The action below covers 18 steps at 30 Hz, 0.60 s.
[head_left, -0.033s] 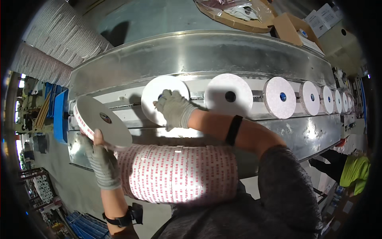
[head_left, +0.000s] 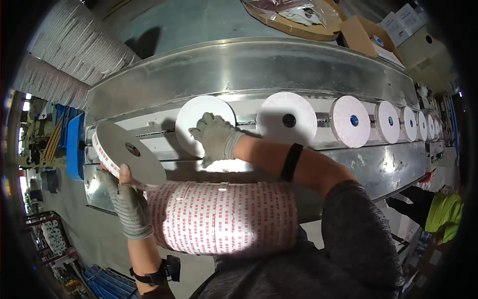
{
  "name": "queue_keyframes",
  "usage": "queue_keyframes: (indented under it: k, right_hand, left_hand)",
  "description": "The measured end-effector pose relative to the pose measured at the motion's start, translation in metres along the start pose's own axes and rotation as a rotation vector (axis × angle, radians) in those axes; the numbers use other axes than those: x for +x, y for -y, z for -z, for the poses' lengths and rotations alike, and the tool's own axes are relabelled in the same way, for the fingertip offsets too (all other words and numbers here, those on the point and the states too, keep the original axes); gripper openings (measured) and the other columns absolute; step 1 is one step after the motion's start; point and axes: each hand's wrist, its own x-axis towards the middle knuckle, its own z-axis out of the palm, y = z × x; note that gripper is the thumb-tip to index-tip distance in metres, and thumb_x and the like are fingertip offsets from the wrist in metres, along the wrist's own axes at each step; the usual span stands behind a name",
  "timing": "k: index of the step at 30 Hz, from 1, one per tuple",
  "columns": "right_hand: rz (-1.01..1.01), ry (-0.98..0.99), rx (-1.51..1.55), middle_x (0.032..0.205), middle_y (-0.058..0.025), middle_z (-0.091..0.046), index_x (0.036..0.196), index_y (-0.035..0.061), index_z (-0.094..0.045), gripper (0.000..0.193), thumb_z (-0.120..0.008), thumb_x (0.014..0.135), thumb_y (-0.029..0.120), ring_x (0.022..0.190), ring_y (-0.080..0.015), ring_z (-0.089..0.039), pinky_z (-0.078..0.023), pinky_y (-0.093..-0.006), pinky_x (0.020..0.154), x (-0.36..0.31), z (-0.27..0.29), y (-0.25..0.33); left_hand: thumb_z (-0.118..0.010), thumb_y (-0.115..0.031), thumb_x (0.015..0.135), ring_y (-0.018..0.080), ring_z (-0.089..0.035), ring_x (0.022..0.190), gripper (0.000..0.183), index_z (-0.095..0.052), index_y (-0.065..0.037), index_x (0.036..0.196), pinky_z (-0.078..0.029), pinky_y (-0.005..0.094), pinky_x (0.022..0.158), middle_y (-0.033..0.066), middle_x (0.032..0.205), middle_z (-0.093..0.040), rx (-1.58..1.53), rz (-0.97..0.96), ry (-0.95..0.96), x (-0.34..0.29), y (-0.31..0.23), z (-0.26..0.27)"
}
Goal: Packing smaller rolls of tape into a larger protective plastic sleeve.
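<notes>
Near: red-printed cylinder (head_left: 224,219) at 6 o'clock unmoved; left hand (head_left: 130,207) at 8 pinching tilted roll (head_left: 125,160) at 9, thumb on its face, other fingers mostly hidden. Right hand (head_left: 216,139), fingers loosely spread, has edged slightly toward 9 over the white disc (head_left: 191,112) just off centre at 10, now masking the blue hub seen earlier. Beyond: scuffed metal table (head_left: 164,74), more discs (head_left: 343,122) running to 3, blue bin (head_left: 75,144) at 9, cardboard box (head_left: 357,36) at 1.
</notes>
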Motion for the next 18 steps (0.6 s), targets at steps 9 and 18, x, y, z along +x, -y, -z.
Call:
queue_keyframes:
  k: [9, 18]
  right_hand:
    - [0.214, -0.634, 0.352, 0.147, -0.0332, -0.025, 0.141, -0.0048, -0.034, 0.079, -0.064, 0.080, 0.036, 0.130, -0.0436, -0.040, -0.037, -0.0545, 0.105, -0.148, 0.090, 0.015]
    - [-0.611, -0.751, 1.011, 0.136, -0.0187, -0.047, 0.144, 0.0093, -0.035, 0.081, -0.076, 0.078, 0.031, 0.129, -0.0344, -0.044, -0.036, -0.0416, 0.105, -0.363, -0.052, 0.057]
  left_hand:
    - [-0.046, -0.050, 0.095, 0.0283, -0.041, 0.131, 0.070, -0.031, -0.004, 0.146, -0.030, 0.0453, 0.110, 0.0142, 0.146, -0.039, -0.276, 0.134, 0.433, -0.041, 0.021, -0.046]
    - [-0.057, -0.045, 0.092, 0.0312, -0.041, 0.131, 0.070, -0.033, -0.012, 0.148, -0.029, 0.0445, 0.112, 0.0144, 0.146, -0.042, 1.419, 0.044, 0.694, -0.053, -0.047, 0.075]
